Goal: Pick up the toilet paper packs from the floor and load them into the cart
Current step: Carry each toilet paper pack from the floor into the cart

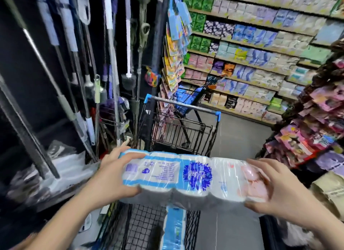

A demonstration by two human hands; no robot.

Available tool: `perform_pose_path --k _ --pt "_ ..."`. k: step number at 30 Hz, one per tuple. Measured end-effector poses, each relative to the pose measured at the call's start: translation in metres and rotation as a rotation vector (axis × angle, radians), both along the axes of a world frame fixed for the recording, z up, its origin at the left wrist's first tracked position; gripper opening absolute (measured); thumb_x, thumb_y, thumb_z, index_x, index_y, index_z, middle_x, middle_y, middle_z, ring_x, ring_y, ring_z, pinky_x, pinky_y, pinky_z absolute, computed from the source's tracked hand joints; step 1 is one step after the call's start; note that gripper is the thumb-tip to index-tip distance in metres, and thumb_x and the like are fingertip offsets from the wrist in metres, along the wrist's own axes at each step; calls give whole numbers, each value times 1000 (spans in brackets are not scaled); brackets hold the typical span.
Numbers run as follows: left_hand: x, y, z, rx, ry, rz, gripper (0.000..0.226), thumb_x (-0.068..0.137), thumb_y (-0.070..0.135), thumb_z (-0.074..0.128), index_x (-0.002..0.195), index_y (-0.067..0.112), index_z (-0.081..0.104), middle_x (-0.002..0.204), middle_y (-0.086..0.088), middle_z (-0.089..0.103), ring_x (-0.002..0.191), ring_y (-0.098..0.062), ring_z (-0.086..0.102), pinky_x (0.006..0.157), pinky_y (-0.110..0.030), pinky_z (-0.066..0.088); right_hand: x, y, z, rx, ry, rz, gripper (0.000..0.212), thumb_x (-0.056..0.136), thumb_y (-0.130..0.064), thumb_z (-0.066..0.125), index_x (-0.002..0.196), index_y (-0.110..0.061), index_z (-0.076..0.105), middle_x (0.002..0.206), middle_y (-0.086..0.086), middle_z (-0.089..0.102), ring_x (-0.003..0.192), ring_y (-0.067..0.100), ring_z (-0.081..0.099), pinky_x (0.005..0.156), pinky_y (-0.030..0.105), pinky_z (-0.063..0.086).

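Gripping a glossy plastic-wrapped toilet paper pack (186, 177) by both ends, left hand (113, 177) and right hand (275, 190) fingers clamped, black wire-mesh cart (141, 229) just below them

The toilet paper pack (186, 175) I hold is wrapped in glossy, crinkled clear plastic film with blue print. My cart (178, 134) is black-coated wire mesh, its metal handle bar shiny with smooth blue plastic corner caps.
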State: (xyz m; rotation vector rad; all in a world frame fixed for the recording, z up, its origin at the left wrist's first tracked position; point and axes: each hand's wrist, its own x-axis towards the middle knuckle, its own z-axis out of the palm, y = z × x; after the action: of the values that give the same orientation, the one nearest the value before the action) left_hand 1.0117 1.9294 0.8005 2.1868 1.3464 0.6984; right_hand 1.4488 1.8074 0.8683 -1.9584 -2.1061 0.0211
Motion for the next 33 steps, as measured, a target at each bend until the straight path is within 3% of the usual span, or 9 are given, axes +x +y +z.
perform_pose_path --k 4,8,12,16,21,26,30,33 --pt "0 5 -11 -66 -31 120 81 56 47 80 128 61 46 144 27 21 138 -11 32 118 -34 33 11 72 -14 -40 -18 124 104 44 -67 85 138 -34 55 126 -15 54 121 13 53 103 37 46" --pt "6 0 -19 -107 -48 274 82 57 47 78 126 68 40 144 22 22 139 -13 36 114 -38 43 22 149 -31 -85 6 281 105 45 -69 84 140 -39 51 128 -17 50 124 12 49 104 37 44" --pt "25 -15 -20 -77 -26 464 83 55 46 77 131 60 46 144 17 31 146 -11 27 123 -33 25 32 213 -43 -83 35 459 106 45 -68 82 142 -40 49 127 -20 46 125 9 46 102 32 40" --pt "60 -47 -19 -58 -6 652 82 53 44 77 124 69 44 139 23 32 144 -5 26 120 -25 20 35 254 -54 -36 75 631 105 43 -66 79 139 -33 55 128 -7 54 124 17 48 104 35 40" --pt "98 -93 -17 -96 15 858 86 53 48 79 126 73 42 146 6 37 145 -19 34 123 -44 29 37 283 -66 -77 78 801 109 45 -72 79 143 -33 52 133 -7 52 127 22 50 109 44 45" --pt "125 -147 -14 -112 25 1003 81 52 53 75 122 74 40 145 11 31 144 -19 33 121 -41 30 23 286 -66 -95 66 959 111 43 -72 81 143 -39 46 133 -12 50 129 21 48 110 48 44" --pt "133 -177 -11 -92 22 1038 82 53 50 77 129 60 48 147 8 34 145 -21 31 121 -47 31 20 265 -57 -44 83 1027 109 46 -72 78 143 -31 51 128 -16 46 125 15 46 110 40 41" --pt "140 -194 -8 -114 10 1042 84 55 47 79 134 51 51 149 6 32 145 -19 27 121 -43 28 22 253 -50 -45 55 1042 109 48 -73 78 145 -32 50 132 -15 47 128 14 45 112 39 40"
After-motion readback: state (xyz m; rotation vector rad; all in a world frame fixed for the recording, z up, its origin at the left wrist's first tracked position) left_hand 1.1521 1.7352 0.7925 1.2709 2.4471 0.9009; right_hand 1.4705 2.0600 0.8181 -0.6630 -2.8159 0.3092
